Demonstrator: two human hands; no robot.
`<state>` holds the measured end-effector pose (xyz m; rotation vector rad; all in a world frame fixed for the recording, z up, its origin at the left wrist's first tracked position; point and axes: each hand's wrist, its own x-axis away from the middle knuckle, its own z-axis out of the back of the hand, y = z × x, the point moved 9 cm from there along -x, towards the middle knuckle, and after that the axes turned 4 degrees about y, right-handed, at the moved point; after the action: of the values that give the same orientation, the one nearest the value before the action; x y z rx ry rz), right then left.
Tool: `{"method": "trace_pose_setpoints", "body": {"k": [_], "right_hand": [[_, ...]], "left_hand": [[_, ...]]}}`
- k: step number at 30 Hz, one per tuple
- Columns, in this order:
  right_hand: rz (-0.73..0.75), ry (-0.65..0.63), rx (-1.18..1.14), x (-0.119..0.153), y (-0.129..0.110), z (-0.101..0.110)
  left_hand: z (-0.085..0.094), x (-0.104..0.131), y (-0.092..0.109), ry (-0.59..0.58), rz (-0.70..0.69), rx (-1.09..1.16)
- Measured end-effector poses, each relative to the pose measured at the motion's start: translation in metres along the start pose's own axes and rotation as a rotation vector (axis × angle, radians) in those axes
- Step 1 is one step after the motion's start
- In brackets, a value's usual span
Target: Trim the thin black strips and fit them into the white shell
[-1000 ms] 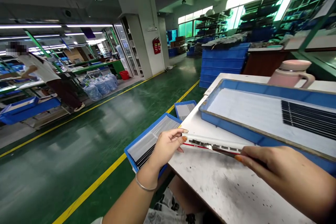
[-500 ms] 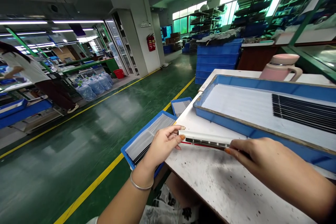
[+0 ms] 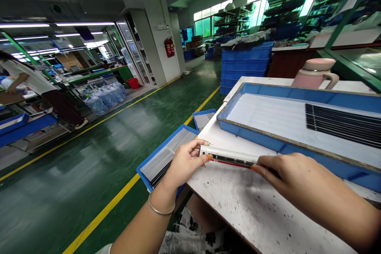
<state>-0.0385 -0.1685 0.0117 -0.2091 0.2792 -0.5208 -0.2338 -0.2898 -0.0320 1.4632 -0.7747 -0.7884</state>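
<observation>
A long white strip-shaped housing (image 3: 235, 152) is held just above the near part of the white tabletop (image 3: 238, 198). Along its near side run a dark band with light marks and a thin red line. My left hand (image 3: 186, 162) pinches its left end between thumb and fingers, where a small end face with holes shows. At the other end, my right hand (image 3: 288, 170) is closed around the strip, thumb on the near side. The fingers hide that end, so I cannot tell whether anything else is in the right hand.
Beyond my hands, a blue tray (image 3: 253, 133) carries black strips (image 3: 342, 123) on a white lining. A pink jug (image 3: 312, 73) stands behind it. Lower blue trays (image 3: 166, 149) sit left of the table. A person (image 3: 35, 83) stands at a bench across the green floor.
The strip has turned slightly in my hands, showing more of its left end face and dark band. My right hand has shifted a little left. The view has moved slightly.
</observation>
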Motion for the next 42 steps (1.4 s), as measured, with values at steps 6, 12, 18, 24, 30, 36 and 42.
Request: {"method": "trace_pose_setpoints", "body": {"k": [6, 12, 18, 24, 30, 36, 42], "right_hand": [[0.055, -0.026, 0.006, -0.002, -0.009, 0.000], [0.162, 0.111, 0.025, 0.005, -0.019, 0.023], [0.270, 0.642, 0.100, 0.039, -0.040, 0.081], [0.200, 0.436, -0.482, 0.027, -0.036, 0.075], [-0.161, 0.117, -1.190, -0.001, -0.024, 0.019], [-0.408, 0.350, -1.646, 0.011, -0.020, 0.007], [-0.421, 0.464, -1.818, 0.014, -0.020, 0.011]], "left_hand": [[0.004, -0.003, -0.002, 0.016, -0.026, 0.149], [0.010, 0.000, 0.009, 0.070, -0.069, 0.222], [0.025, 0.003, 0.035, 0.179, -0.200, 0.312], [0.035, 0.008, 0.060, 0.293, -0.272, 0.361], [0.010, 0.018, 0.057, 0.309, -0.190, 0.451], [-0.014, 0.022, 0.022, 0.326, -0.011, 0.466], [-0.017, 0.012, 0.006, 0.307, 0.095, 0.487]]}}
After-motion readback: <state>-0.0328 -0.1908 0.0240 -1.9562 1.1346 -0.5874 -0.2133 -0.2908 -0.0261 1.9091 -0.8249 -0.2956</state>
